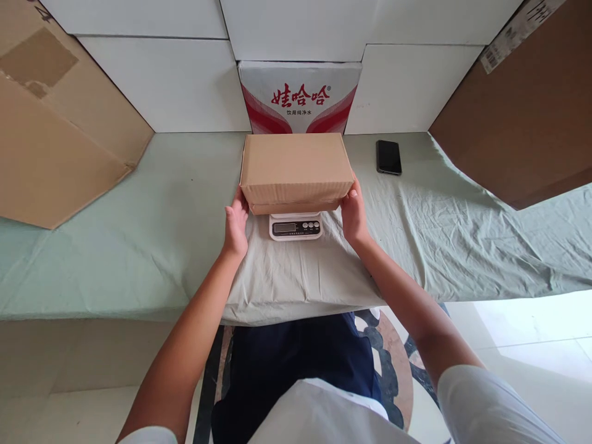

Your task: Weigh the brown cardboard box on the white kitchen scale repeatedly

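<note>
A brown closed cardboard box point(296, 161) is held between my two hands, at or just over a white digital kitchen scale point(296, 227). My left hand point(237, 225) presses the box's left side near its front corner, thumb apart. My right hand point(354, 213) grips the front right corner, its fingers partly hidden behind the box. The scale's front shows a dark display and several round buttons; no reading can be made out. The box hides the weighing plate, so I cannot tell whether it rests fully there.
A black smartphone point(389, 157) lies to the right on the pale green cloth point(194, 246) covering the table. Behind the box stands a white and red carton point(300, 92). Large cardboard pieces point(69, 135) flank the table at left and right, with white panels point(161, 80) at the back.
</note>
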Available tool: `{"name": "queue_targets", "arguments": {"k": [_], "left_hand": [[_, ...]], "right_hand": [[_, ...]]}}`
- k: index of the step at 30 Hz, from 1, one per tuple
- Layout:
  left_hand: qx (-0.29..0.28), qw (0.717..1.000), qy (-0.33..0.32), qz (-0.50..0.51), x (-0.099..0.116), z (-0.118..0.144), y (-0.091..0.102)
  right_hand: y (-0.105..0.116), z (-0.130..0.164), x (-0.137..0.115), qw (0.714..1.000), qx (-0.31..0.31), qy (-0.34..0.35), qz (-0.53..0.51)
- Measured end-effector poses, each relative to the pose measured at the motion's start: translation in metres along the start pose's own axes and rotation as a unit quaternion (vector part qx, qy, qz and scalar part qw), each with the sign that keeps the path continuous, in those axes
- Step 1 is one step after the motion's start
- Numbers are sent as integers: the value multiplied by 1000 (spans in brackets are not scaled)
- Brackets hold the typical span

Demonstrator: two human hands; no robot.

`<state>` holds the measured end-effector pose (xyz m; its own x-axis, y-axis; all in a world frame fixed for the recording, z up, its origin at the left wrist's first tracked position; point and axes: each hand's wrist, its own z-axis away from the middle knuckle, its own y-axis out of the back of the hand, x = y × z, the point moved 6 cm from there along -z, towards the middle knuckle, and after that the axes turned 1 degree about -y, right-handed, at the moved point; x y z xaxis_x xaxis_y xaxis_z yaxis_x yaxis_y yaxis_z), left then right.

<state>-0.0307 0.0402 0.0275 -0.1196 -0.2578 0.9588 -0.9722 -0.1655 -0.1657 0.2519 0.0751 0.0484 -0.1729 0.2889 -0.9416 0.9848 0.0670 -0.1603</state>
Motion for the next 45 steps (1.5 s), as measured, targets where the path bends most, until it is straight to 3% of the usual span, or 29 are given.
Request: {"name": "queue_targets", "arguments": {"k": [11, 17, 20, 24, 27, 30, 35, 39, 45], "left_hand": [[-37, 999, -21, -6, 10, 2, -6], [-66, 998, -25, -4, 30, -3, -15], [-74, 997, -35, -4, 46, -18, -22], [-60, 997, -57, 8, 54, -60, -29], [-60, 996, -60, 23, 38, -101, -33], [-22, 999, -10, 29, 2, -134, -30], [29, 998, 40, 32, -45, -151, -22], [22, 999, 39, 31, -55, -152, -22], [17, 999, 30, 30, -55, -156, -23]], "right_hand": [[-6, -6, -2, 1000, -5, 18, 24], [-8, -16, -11, 999, 4, 25, 48], [-8, -34, -16, 997, 15, 34, 60], [-14, -71, -17, 995, 23, 63, 76], [-21, -100, -13, 992, 36, 89, 87], [-28, -122, -1, 989, 40, 106, 94], [-27, -143, 40, 996, 43, 68, 36], [-21, -144, 61, 997, 60, 41, 33], [-18, -150, 72, 996, 73, 29, 35]]}}
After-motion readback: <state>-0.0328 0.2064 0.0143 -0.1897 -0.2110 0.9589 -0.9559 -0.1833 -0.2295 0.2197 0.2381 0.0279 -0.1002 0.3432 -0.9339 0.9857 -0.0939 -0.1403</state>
